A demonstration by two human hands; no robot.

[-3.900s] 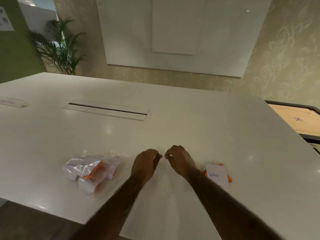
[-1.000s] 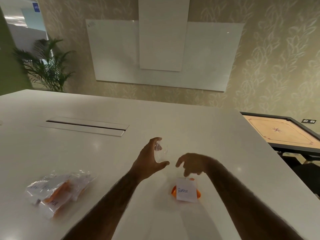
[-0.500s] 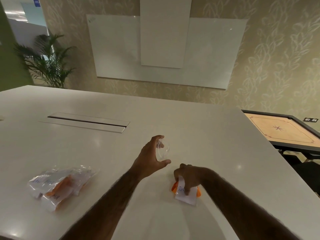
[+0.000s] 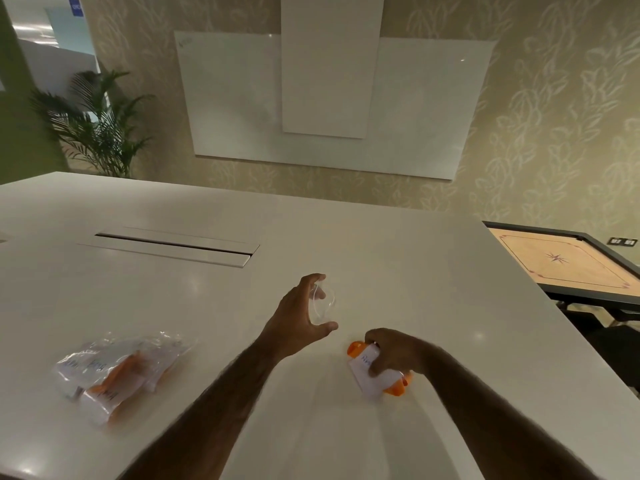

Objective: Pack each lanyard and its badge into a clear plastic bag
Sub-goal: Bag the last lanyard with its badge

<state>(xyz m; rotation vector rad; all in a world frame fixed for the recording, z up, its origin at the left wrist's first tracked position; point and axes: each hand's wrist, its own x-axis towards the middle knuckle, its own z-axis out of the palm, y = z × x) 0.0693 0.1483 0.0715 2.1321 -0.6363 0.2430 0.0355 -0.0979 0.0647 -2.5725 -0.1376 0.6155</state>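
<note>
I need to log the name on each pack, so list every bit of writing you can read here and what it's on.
None can be read in full.
Badge card gripped by the right hand: blue handwriting, mostly covered by fingers, unreadable.
Packed bags: blue handwriting on the cards inside, too blurred.
Blue sign, far top left: white marks, too small.
Whiteboard: faint scribble in its top left corner, unreadable.

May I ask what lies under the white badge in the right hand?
An orange lanyard pokes out at both ends; its middle is hidden by the badge and right hand.
</note>
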